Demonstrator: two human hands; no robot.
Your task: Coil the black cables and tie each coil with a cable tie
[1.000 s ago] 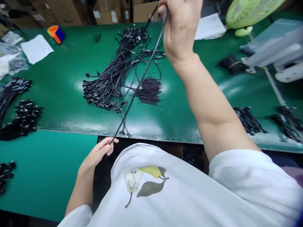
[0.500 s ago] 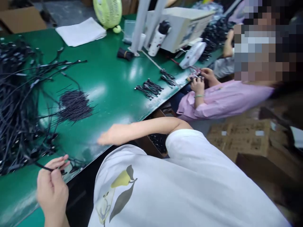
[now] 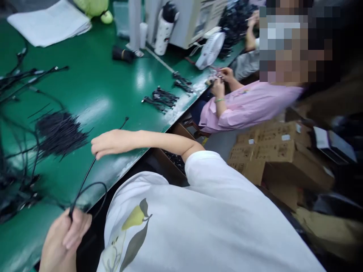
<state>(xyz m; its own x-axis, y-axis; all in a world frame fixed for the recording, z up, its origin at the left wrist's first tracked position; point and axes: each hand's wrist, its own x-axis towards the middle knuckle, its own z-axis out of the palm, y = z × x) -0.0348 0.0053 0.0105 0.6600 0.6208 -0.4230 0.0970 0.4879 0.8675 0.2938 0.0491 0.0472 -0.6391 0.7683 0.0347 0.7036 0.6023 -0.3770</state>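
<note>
My left hand [image 3: 66, 234] is closed around a thin black cable [image 3: 85, 176] at the table's front edge. From that hand one stretch of the cable runs up to my right hand [image 3: 112, 144], and another part bends into a loop beside the left fingers. My right hand pinches the cable over the green table; a short end with a small tip shows beyond its knuckles. Just left of the right hand lies a pile of thin black ties or wires [image 3: 61, 132]. A blurred heap of black cables [image 3: 17, 192] spreads along the left side.
Bundled short cables [image 3: 161, 99] lie on the green table [image 3: 113, 90]. Farther back are a white bottle [image 3: 164, 32], a small white fan [image 3: 210, 50] and a stack of white paper [image 3: 48, 22]. A co-worker in a pink shirt [image 3: 241, 107] sits at right, near cardboard boxes [image 3: 263, 151].
My right hand has risen and now pinches the cable, which is drawn taut from my left hand. A loop shows beside the left fingers. The whole view has shifted.
</note>
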